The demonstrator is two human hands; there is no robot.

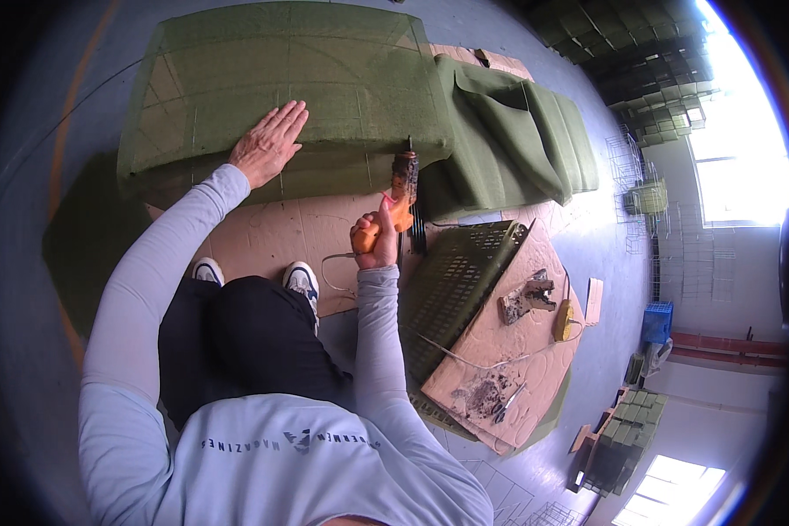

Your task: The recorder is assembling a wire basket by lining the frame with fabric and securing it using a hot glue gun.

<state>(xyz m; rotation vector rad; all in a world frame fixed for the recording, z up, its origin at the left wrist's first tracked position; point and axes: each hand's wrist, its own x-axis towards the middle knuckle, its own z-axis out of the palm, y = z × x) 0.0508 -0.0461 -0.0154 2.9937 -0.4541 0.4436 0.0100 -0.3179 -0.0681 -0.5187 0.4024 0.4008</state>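
My left hand [270,144] lies flat, fingers stretched out, on a green mesh cover [342,96]. The cover is stretched over a large box-shaped wire frame, whose thin bars show through it. My right hand [379,237] is closed around the orange handle of a pistol-grip soldering iron [401,188]. Its barrel is dark and charred, and a thin tip points away from me at the cover's near right corner. Whether the tip touches the mesh, I cannot tell. A pale cable runs from the handle toward my feet.
Folded green mesh [508,131] lies right of the frame. A green plastic crate [456,280] carries a cardboard sheet [456,377] with dark burnt residue, scissors [509,404], a blackened metal piece [528,298] and a yellow power strip [565,322]. Cardboard [272,237] covers the floor by my shoes.
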